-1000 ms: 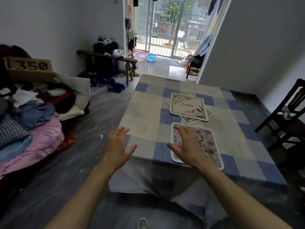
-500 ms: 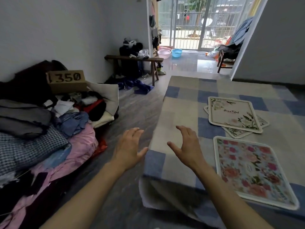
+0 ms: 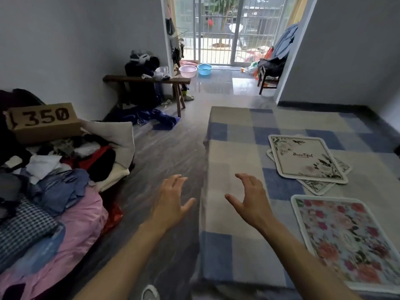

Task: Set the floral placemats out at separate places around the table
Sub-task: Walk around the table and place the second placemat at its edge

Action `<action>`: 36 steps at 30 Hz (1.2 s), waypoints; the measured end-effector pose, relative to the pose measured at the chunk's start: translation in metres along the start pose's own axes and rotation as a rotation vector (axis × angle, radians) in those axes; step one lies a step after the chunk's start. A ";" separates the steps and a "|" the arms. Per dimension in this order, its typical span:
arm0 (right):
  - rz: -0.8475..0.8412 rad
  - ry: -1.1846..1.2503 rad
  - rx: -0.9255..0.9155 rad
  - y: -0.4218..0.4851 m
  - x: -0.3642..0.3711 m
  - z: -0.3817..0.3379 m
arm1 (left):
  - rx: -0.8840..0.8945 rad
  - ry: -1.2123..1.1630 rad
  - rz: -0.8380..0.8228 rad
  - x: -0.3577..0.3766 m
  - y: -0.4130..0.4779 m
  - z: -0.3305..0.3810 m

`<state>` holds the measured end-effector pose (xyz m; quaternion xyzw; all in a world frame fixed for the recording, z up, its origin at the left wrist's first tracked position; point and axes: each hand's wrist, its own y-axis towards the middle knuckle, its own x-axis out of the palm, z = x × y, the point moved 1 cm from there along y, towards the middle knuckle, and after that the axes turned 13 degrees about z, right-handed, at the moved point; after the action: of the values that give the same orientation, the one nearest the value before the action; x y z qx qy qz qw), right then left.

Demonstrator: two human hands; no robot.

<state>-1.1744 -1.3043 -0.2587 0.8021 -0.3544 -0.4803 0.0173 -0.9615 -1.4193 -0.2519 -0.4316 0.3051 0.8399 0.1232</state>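
I see both hands up in the air with nothing in them. My left hand (image 3: 171, 202) floats over the floor, just past the edge of the counter (image 3: 233, 135). My right hand (image 3: 251, 200) floats over the checked cloth near that edge. The fingers (image 3: 244, 180) on both hands are spread and loose, not gripping anything.

One pink flower placemat (image 3: 346, 241) lies flat at the near side of the counter, on its own, so I think that place is done. Two more mats sit farther back in a small pile. The top white mat (image 3: 305, 159) lies crooked over the lower mat (image 3: 318, 186), so they are touching.

I think the hands are free because they need to reach the pile next and take a mat to another side.
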 end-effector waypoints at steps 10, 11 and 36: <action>0.115 -0.130 0.173 0.057 0.048 -0.086 | 0.126 -0.203 -0.043 -0.014 0.096 -0.095; 0.128 -0.138 0.172 0.061 0.055 -0.093 | 0.139 -0.211 -0.049 -0.012 0.103 -0.105; 0.363 -0.114 0.468 0.204 0.161 -0.050 | 0.426 -0.242 -0.257 0.088 0.344 -0.157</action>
<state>-1.2012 -1.5665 -0.2787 0.6794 -0.5937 -0.4187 -0.1024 -1.0736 -1.7913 -0.2520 -0.3276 0.4009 0.7797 0.3521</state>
